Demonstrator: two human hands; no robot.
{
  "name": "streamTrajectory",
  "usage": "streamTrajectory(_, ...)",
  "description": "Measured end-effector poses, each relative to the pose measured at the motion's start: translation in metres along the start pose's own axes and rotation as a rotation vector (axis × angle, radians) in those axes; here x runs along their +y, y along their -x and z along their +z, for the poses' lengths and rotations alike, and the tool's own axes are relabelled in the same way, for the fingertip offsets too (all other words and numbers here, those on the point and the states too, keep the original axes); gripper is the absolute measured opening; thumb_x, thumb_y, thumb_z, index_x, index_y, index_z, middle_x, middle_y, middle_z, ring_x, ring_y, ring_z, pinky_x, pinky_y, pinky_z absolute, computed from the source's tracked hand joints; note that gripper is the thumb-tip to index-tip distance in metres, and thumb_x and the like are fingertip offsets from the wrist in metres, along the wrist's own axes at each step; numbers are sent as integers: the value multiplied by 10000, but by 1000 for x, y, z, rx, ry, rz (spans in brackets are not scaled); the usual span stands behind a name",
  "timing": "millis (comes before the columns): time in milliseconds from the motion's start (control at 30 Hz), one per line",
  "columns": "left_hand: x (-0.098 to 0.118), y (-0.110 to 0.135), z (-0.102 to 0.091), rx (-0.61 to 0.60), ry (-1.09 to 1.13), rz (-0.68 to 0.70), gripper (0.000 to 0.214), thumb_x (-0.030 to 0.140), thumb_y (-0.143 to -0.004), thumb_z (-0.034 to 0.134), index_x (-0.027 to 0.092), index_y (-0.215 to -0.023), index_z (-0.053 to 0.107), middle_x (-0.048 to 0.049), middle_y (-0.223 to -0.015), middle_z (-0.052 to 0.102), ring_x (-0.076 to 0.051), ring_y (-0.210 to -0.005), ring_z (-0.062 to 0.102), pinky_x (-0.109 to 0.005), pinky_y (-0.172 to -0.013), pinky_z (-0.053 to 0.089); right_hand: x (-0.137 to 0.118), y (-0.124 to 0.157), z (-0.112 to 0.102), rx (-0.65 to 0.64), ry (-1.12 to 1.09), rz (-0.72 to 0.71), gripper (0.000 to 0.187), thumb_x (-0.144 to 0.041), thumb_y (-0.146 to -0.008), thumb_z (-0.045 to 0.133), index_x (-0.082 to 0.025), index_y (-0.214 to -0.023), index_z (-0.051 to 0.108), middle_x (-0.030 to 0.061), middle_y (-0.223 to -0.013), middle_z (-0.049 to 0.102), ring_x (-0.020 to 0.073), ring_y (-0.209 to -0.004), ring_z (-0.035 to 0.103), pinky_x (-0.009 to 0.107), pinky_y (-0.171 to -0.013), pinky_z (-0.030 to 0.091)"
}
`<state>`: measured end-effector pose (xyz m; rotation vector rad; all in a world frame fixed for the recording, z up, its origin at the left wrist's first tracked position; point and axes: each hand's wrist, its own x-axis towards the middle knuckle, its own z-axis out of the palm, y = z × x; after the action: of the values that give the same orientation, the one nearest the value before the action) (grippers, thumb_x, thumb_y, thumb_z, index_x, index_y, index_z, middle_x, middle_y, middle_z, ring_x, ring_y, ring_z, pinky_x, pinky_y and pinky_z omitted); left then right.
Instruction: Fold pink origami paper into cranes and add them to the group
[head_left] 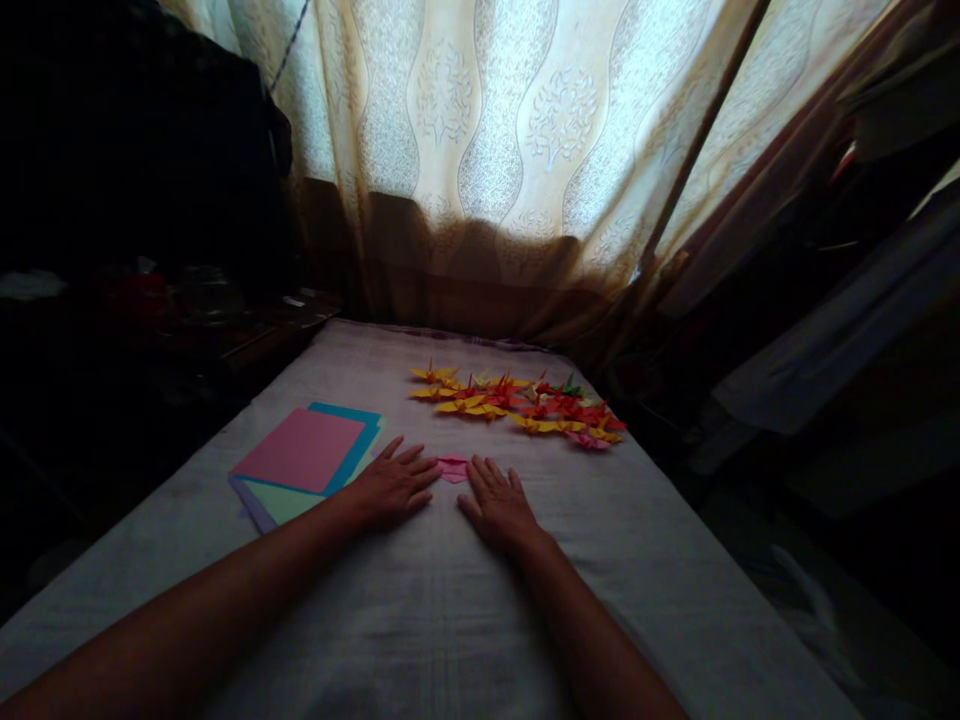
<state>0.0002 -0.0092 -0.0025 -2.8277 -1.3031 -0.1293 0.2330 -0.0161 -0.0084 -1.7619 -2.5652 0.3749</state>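
two bare hands at work on a small folded paper. the paper (453, 468), bright pink and matte, lies flat on the cloth between the fingertips; its upper edge is nearly straight, its lower edge tapers to a blunt point, and crease lines cross its face. the left hand (396, 487) lies palm down, fingers spread and gently bent, with the fingertips at the paper's left edge. the right hand (499, 500) is likewise palm down, fingers extended and thumb set apart, its fingertips at the right edge. neither hand pinches the paper.

beside the left hand, a stack of thin, smooth square sheets (296, 450) is fanned out of line: pink uppermost, then blue, pale green and lilac, with crisp straight edges. beyond the right hand, folded cranes (499, 397) stand crowded in uneven rows, with sharp, pointed wings and necks; yellow, orange and red prevail, with a green one near the back and a pink one at the near end. the cloth (450, 610) is pale, woven and faintly striped, with soft wrinkles. behind it hangs a curtain (487, 130), translucent, with wavy bands and leafy tree motifs, lit from behind.
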Motion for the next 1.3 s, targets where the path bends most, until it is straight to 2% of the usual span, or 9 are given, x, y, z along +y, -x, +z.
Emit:
streamTrajectory(233, -5, -8, -11, 133, -63, -46, 331, 403, -978, 440, 245, -1114, 697, -83, -1425, 542, -312, -1385, 394, -562, -1157, 148, 1, -2, 5, 27, -20, 4, 649, -534, -976, 295, -207, -1535, 257, 42, -1608, 160, 235, -1493, 124, 516, -1189, 43)
streamTrajectory(333, 6, -23, -5, 160, -46, -59, 418, 438, -999, 382, 227, -1283, 604, -108, -1465, 493, -302, -1407, 358, -559, -1163, 128, 1, -2, 6, 32, -18, 4, 652, -540, -975, 295, -211, -1536, 252, 41, -1606, 174, 236, -1493, 123, 520, -1188, 43)
streamTrajectory(433, 19, -35, 10, 113, -13, -31, 496, 474, -1009, 324, 253, -1434, 452, -77, -1495, 458, -250, -1412, 360, -507, -1175, 120, 2, -2, 6, 40, -10, 5, 636, -532, -983, 272, -215, -1534, 261, 45, -1604, 187, 237, -1491, 134, 521, -1188, 51)
streamTrajectory(600, 21, -31, 26, 29, 24, -54, 562, 514, -1011, 262, 230, -1478, 390, -109, -1513, 417, -267, -1404, 375, -523, -1160, 124, 2, -1, 6, 57, -20, -13, 645, -547, -981, 269, -207, -1529, 277, 50, -1602, 198, 240, -1489, 147, 525, -1188, 60)
streamTrajectory(800, 18, -21, 20, 28, 39, -60, 515, 490, -1004, 329, 254, -1452, 423, -86, -1504, 438, -260, -1387, 402, -513, -1160, 128, 4, 0, 7, 90, -48, -15, 596, -483, -974, 348, -219, -1508, 334, 61, -1590, 257, 250, -1476, 196, 513, -1186, 88)
streamTrajectory(900, 22, -25, 13, 77, 35, -71, 418, 406, -1002, 388, 257, -1373, 510, -70, -1431, 538, -267, -1319, 482, -540, -1148, 152, 8, -3, 7, 183, -61, 82, 540, -369, -964, 389, -180, -1470, 401, 105, -1547, 361, 245, -1439, 292, 452, -1176, 172)
streamTrajectory(1000, 28, -33, 7, 143, 20, -91, 282, 336, -986, 451, 258, -1192, 627, -50, -1284, 656, -254, -1197, 574, -547, -1136, 180, 14, -8, 6, 300, -68, 218, 437, -280, -921, 441, -177, -1329, 558, 140, -1487, 440, 267, -1397, 358, 429, -1137, 257)
streamTrajectory(1133, 32, -46, 3, 180, -4, -95, 180, 337, -922, 581, 193, -911, 689, -75, -1009, 737, -267, -1045, 631, -512, -1089, 275, 19, -14, 6, 356, -130, 199, 310, -225, -856, 500, -231, -1125, 654, 112, -1410, 519, 264, -1351, 414, 441, -1102, 303)
streamTrajectory(1300, 28, -51, 4, 169, -15, -71, 230, 353, -911, 593, 142, -876, 680, -133, -900, 735, -271, -888, 671, -486, -1006, 357, 23, -16, 8, 367, -171, 168, 274, -180, -802, 528, -230, -1037, 658, 86, -1353, 572, 250, -1307, 463, 433, -1083, 329)
